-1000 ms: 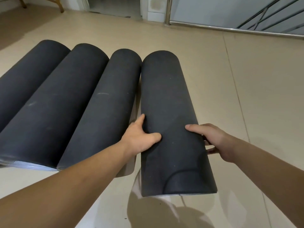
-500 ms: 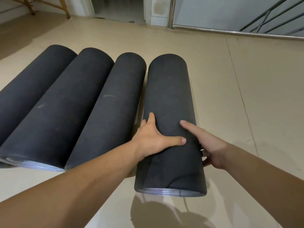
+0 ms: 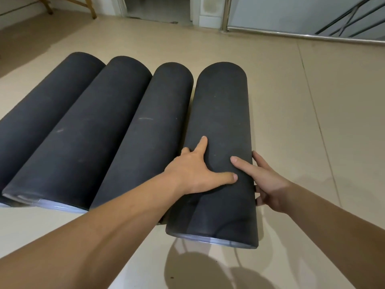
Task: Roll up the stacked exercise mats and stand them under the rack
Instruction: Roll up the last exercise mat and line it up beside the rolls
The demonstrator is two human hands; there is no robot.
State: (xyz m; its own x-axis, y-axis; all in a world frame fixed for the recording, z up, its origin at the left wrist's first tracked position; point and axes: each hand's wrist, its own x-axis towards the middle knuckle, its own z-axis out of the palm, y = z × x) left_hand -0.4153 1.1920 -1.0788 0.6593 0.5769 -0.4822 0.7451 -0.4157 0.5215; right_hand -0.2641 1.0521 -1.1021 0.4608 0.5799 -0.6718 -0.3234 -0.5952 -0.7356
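Note:
Several black rolled exercise mats lie side by side on the beige floor. The rightmost rolled mat (image 3: 220,113) lies lengthwise in front of me, its near end showing a silver-grey edge. My left hand (image 3: 193,174) presses on its top left side, fingers spread, some tucked into the gap beside the neighbouring roll (image 3: 150,130). My right hand (image 3: 264,184) clasps its right flank, index finger on top and the other fingers curled along the side. Two more rolls (image 3: 83,130) (image 3: 35,113) lie further left.
Open beige floor stretches to the right and beyond the rolls. A metal railing (image 3: 291,34) and grey wall panel run along the back right. A doorway (image 3: 158,7) is at the back centre, and wooden legs (image 3: 87,7) stand at the back left.
The rightmost mat's loose outer flap has closed into a tight roll. My left hand slid further onto its top, and my right hand shifted along the right side. The view moved back slightly.

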